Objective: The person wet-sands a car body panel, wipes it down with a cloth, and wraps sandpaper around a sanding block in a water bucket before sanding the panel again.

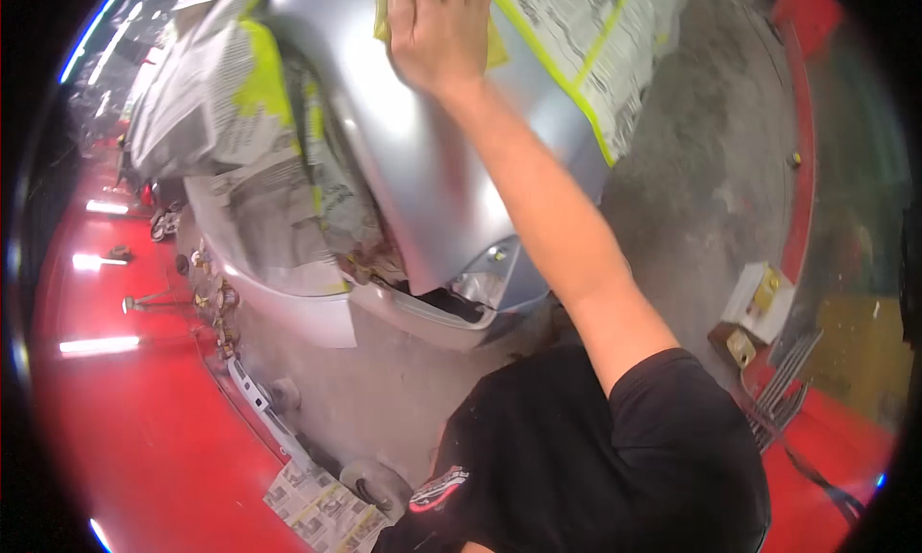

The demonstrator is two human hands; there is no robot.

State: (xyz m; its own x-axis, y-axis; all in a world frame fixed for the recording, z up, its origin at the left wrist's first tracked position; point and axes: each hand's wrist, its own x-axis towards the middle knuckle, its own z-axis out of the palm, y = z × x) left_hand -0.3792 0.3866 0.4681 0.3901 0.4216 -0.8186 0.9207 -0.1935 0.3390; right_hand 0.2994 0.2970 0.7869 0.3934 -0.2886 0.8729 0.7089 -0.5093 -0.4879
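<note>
My right hand [440, 39] is at the top of the view, pressing a yellow-green cloth [497, 42] against a silver car body panel [384, 111]. Its fingers are close together, and the frame's edge cuts off their tips. Newspaper [576, 35] edged with yellow-green tape [552, 68] covers the area right of the panel. More taped newspaper [206, 121] hangs crumpled on the left. Below the panel are a lamp opening [495, 257] and a pale bumper piece [423, 323]. My left hand is out of view.
A red wall [125, 438] runs down the left. Along it lie car parts [254, 395], a round grey object [376, 486] and newspaper sheets [322, 515]. On the right are a white box-like item [759, 303], metal bars [788, 390] and a cardboard sheet [860, 351].
</note>
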